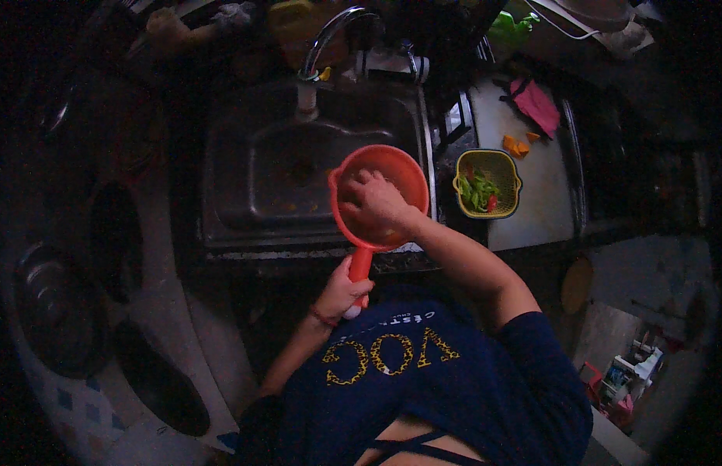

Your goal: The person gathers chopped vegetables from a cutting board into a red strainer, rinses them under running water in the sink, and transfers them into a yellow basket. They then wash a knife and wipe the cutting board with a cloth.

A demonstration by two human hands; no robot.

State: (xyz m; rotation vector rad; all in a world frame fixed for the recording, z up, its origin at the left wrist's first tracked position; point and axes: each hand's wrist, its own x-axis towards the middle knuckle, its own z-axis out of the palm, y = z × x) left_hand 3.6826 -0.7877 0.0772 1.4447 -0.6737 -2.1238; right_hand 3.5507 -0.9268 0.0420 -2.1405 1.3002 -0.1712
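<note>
My left hand (pixel 344 291) grips the handle of an orange-red plastic dipper (pixel 416 180), whose bowl overlaps the right side of a stainless steel sink (pixel 250 175). Inside the bowl is my right hand (pixel 375 198), fingers spread and pointing left. Its palm and whatever lies beneath it are hidden. A small orange-yellow bit (pixel 394 237) shows near the bowl's lower edge. To the right, a yellow plastic basket (pixel 489 156) holds green leaves (pixel 474 189) and a red piece (pixel 492 203).
A chrome faucet (pixel 326 35) arches over the back of the sink. Orange pieces (pixel 515 147) and a pink cloth-like item (pixel 535 108) lie on the pale board (pixel 530 204) at right. Dark round pans or lids (pixel 58 314) stand at far left in dim light.
</note>
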